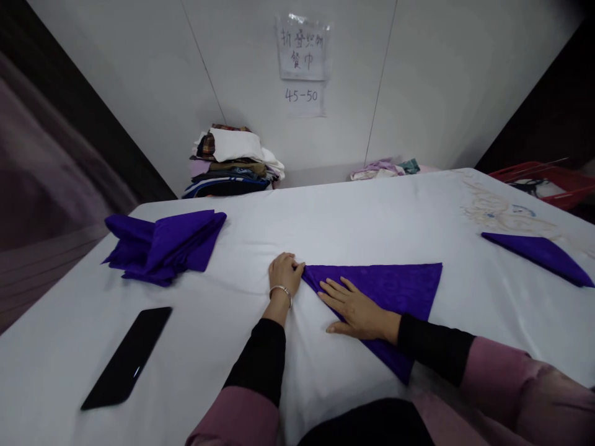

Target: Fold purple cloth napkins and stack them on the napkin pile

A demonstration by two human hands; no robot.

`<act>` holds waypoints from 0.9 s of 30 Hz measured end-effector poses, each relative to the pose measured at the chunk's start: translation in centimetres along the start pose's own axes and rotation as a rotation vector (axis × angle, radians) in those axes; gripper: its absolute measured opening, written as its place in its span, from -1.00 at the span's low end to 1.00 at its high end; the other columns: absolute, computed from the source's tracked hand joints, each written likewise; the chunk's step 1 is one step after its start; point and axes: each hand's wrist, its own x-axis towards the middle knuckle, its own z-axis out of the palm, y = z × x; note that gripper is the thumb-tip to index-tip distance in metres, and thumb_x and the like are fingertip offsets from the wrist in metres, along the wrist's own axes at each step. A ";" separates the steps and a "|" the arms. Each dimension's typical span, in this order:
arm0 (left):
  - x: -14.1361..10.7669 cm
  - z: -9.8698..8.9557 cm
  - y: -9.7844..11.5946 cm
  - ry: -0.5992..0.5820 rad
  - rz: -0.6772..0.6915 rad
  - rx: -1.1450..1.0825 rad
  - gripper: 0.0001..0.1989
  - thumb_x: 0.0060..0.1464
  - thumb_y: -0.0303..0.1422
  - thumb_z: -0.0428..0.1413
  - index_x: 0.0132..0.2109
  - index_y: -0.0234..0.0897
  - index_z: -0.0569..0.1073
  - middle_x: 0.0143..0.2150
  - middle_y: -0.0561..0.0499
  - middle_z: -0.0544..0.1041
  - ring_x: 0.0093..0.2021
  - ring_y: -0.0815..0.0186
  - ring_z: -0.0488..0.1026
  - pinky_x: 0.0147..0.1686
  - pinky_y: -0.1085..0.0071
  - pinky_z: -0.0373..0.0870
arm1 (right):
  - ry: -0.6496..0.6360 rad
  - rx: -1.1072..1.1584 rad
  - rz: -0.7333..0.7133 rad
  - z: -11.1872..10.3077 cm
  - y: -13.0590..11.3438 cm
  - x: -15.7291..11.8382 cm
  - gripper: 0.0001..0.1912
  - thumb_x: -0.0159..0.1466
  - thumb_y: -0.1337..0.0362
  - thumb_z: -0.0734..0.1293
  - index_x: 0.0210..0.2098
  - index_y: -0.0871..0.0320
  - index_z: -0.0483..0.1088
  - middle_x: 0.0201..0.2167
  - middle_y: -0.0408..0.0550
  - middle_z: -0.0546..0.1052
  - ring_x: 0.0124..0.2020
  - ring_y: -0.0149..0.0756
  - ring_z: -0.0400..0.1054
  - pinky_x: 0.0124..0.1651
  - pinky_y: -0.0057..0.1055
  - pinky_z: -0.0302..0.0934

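Note:
A purple cloth napkin (395, 285), folded into a triangle, lies on the white-covered table (251, 371) in front of me. My left hand (284, 274), with a bracelet at the wrist, pinches its narrow left corner between thumb and fingers. Flat across the lower left edge of the napkin rests my right hand (356, 310), its fingers stretched out and pointing left. The right forearm covers part of the fabric.
Loosely heaped purple cloth (162, 244) sits at the left, with a black phone-like slab (130, 356) below it. A narrow folded purple piece (539, 255) lies far right. Stacked clothes (235, 164) and a red basket (562, 179) are beyond the table. Handwritten signs (304, 52) hang on the wall.

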 end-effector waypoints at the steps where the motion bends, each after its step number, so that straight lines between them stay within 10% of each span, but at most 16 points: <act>1: 0.0 0.0 0.0 0.001 0.000 0.000 -0.81 0.00 -0.29 0.09 -0.52 -0.19 0.33 -0.09 0.01 0.48 0.00 0.22 0.34 0.07 0.19 0.14 | 0.000 -0.002 -0.003 0.0 0.0 0.0 -0.20 0.24 -0.16 0.10 0.30 0.19 -0.10 0.31 0.18 -0.12 0.32 -0.06 -0.35 0.26 0.02 -0.47; 18: -1.8 -1.3 0.8 0.109 0.073 -0.121 -0.78 0.16 -0.31 -0.08 -0.16 -0.24 0.42 -0.01 -0.08 0.46 0.08 0.26 0.32 0.08 0.25 0.23 | 0.013 0.002 0.001 0.1 -0.1 -0.1 -0.20 0.24 -0.16 0.10 0.30 0.17 -0.13 0.31 0.11 -0.04 0.32 -0.06 -0.33 0.27 0.01 -0.47; 27: -6.9 -1.0 4.5 -0.387 0.515 0.097 -0.46 0.19 -0.11 -0.16 0.23 -0.27 0.14 0.31 -0.11 0.09 0.33 0.17 -0.15 0.27 0.06 -0.20 | 0.041 -0.012 -0.018 0.3 -0.1 0.1 -0.29 0.24 -0.12 0.14 0.27 0.07 -0.02 0.31 0.10 -0.05 0.32 -0.07 -0.30 0.25 0.08 -0.41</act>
